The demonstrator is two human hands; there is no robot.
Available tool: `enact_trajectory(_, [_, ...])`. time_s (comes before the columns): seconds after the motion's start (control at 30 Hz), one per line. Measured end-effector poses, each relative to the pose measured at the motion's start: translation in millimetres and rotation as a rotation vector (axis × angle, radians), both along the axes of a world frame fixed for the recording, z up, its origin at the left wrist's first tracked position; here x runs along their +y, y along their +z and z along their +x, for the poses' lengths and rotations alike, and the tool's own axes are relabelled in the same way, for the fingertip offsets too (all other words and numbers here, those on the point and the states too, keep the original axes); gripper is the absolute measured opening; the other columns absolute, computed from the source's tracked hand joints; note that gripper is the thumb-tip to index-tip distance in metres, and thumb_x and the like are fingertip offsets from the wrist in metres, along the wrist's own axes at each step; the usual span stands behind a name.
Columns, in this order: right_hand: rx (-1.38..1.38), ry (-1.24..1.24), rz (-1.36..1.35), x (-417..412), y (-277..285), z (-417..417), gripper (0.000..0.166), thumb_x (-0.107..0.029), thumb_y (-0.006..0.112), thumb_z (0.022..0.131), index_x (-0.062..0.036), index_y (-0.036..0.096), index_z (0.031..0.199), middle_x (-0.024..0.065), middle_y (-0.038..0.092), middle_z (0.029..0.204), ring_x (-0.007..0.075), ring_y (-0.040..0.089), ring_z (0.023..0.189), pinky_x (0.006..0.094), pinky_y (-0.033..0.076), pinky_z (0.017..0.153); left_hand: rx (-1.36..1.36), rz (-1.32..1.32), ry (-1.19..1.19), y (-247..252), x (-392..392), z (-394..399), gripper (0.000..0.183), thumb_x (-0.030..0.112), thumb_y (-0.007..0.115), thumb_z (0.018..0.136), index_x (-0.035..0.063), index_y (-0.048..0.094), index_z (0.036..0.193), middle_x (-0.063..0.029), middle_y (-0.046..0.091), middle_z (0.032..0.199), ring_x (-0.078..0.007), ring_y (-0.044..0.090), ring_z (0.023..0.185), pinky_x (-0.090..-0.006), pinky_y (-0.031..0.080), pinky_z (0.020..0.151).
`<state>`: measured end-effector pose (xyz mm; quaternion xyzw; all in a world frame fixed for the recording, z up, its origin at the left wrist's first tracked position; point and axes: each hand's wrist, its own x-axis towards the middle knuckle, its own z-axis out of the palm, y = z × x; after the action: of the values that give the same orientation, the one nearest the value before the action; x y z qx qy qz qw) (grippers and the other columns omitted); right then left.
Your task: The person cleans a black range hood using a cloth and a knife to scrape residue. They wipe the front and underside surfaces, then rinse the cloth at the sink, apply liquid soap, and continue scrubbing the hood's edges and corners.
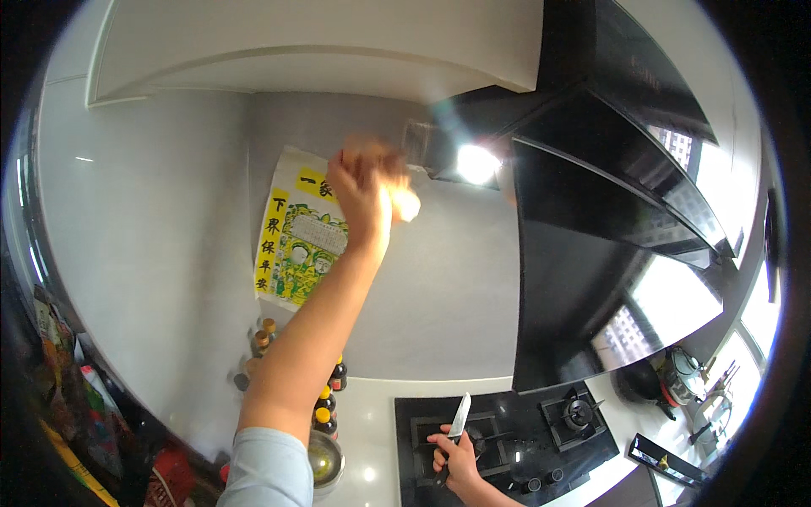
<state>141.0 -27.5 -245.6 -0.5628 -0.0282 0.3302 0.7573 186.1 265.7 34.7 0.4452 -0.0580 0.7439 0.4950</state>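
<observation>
My left hand (367, 184) is raised high before the grey wall, beside a paper print with yellow strips. It is blurred, and whether it holds anything cannot be made out. My right hand (457, 459), low over the gas hob (513, 443), grips a kitchen knife (461, 415) by its dark handle, with the blade pointing up and away. A metal bowl (326, 459) stands on the white counter left of the hob, partly behind my left sleeve.
Yellow-capped bottles (325, 421) stand behind the bowl. A black range hood (608, 272) overhangs the hob, with a lit lamp (478, 163) at its left. Cabinets (317, 70) hang overhead. A pot (684, 377) and a wok (637, 380) stand at the right.
</observation>
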Motion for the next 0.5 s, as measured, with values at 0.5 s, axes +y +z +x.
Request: enact_trajectory(0.5, [-0.087,0.008,0.037,-27.4,-4.9,-15.6,0.022,-0.005,0.051,0.091,-0.0042,0.042,0.111,0.0113,0.057,0.08,0.0108,0.043,0.048,0.0254,0.036,0.041,0.287,0.391,0.341,66.7,-71.4,-18.4,0.022,0.017,0.046,0.093,0.0039,0.058,0.106,-0.0124,0.058,0.094,-0.021,0.055,0.063,-0.0307,0.043,0.061])
